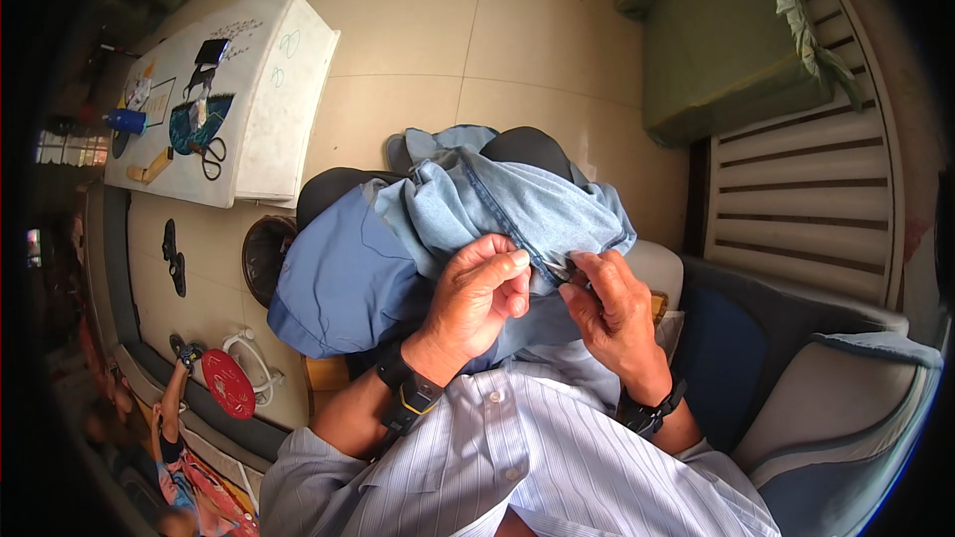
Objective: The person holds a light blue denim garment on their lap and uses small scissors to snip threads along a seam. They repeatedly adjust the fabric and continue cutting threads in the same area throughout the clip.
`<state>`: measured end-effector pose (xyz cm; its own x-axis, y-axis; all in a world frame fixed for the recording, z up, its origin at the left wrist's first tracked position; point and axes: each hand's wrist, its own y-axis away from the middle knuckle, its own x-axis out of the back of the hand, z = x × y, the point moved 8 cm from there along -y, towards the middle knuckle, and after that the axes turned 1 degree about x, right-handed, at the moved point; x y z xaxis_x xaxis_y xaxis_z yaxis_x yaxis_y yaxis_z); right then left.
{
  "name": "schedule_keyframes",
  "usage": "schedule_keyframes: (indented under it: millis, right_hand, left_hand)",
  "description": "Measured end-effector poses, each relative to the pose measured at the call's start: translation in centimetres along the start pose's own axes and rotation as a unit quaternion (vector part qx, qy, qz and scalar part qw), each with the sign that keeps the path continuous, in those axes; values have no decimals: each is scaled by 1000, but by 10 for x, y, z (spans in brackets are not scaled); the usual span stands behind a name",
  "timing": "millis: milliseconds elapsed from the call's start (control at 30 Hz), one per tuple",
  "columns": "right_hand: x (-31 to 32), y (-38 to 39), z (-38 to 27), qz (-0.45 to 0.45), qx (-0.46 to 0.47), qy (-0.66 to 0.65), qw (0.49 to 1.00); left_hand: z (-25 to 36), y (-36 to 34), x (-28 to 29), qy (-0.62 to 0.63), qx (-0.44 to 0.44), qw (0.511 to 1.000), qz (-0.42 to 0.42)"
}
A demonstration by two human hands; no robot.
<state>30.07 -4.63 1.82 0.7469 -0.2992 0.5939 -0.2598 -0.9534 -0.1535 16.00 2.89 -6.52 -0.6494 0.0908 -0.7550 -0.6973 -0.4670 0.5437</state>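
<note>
A light blue denim garment (517, 204) lies bunched over my lap, on top of a darker blue cloth (338, 283). My left hand (477, 298) pinches a seam edge of the denim between thumb and fingers. My right hand (612, 303) grips the same edge just to the right and holds a small thin object at its fingertips, too small to identify. Both wrists wear dark bands.
A white low table (264, 129) at the upper left carries scissors (212, 157), a blue cup (127, 121) and papers. A green cushion (721, 50) rests on a slatted wooden bench (806, 199) at the right. A dark round basket (267, 257) and a red disc (229, 384) sit on the tiled floor.
</note>
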Motion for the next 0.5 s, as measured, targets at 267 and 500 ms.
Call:
schedule_keyframes:
  millis: [267, 500]
  right_hand:
    - [-2, -1, -3, 4, -3, 9, 1000]
    - [3, -4, -1, -6, -41, -61, 997]
  left_hand:
    - [0, 0, -1, -8, 0, 1000, 1]
    - [2, 2, -2, -90, -39, 995, 19]
